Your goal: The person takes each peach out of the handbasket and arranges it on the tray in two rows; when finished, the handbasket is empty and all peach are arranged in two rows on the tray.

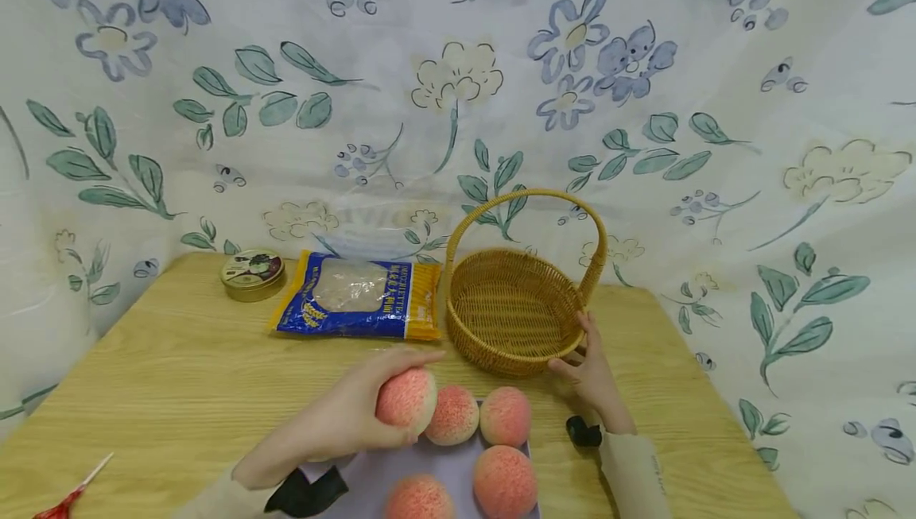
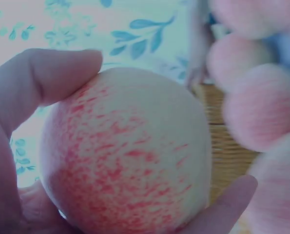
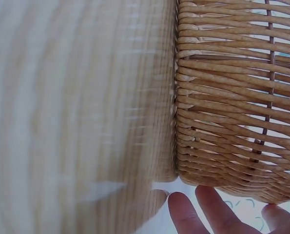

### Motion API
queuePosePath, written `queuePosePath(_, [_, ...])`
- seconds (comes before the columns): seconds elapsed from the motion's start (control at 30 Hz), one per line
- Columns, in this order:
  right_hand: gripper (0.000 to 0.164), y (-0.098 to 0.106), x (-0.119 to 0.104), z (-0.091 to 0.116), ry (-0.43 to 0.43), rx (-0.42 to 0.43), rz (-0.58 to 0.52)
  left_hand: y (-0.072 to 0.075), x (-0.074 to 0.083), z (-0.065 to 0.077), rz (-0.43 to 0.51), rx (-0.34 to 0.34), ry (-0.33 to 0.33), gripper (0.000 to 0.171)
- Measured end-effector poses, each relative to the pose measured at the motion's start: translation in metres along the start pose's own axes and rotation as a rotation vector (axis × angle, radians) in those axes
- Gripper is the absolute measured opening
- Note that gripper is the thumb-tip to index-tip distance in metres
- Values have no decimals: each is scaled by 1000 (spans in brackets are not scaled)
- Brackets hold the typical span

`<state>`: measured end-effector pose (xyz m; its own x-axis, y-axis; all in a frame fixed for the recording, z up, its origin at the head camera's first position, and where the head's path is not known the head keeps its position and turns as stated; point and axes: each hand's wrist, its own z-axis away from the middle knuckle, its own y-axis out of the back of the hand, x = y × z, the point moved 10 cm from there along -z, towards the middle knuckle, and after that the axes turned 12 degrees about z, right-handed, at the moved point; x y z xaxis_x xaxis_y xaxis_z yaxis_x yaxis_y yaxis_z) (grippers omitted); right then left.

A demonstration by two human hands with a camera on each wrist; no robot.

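My left hand (image 1: 351,408) grips a pink-and-cream peach (image 1: 406,401) above the far left part of a lilac tray (image 1: 368,487). The same peach (image 2: 127,156) fills the left wrist view, with the thumb and fingers around it. Several more peaches (image 1: 505,481) sit on the tray. At the right side of an upright wicker basket (image 1: 518,308) with a tall handle, my right hand (image 1: 590,368) touches the wall with spread fingers. Close up, fingertips (image 3: 210,200) meet the woven side (image 3: 232,97). No peach shows inside the basket.
Left of the basket lies a blue and yellow pasta bag (image 1: 358,296), with a round tin (image 1: 253,273) farther left. A red-and-white object (image 1: 71,495) is at the front left of the wooden table (image 1: 179,392). A floral curtain (image 1: 401,106) hangs behind.
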<state>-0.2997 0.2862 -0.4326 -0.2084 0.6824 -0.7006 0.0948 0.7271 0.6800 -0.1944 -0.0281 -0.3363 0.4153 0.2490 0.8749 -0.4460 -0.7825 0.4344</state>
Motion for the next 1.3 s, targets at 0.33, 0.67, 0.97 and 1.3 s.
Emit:
queuePosePath(0.33, [97,0,0,1,-7,-20,13,-6,-19,76,-175,232,-135,85])
queuePosePath(0.67, [97,-5,-2,-1,1,-47,-36,-31,-46,98,-269,373,-234,80])
queuePosePath(0.97, [97,-4,-4,-1,-6,-41,-16,-47,-57,108,-370,478,-138,89])
queuePosePath(1.3, [97,-4,-2,0,5,-42,-19,-54,-51,99,-520,554,43,79])
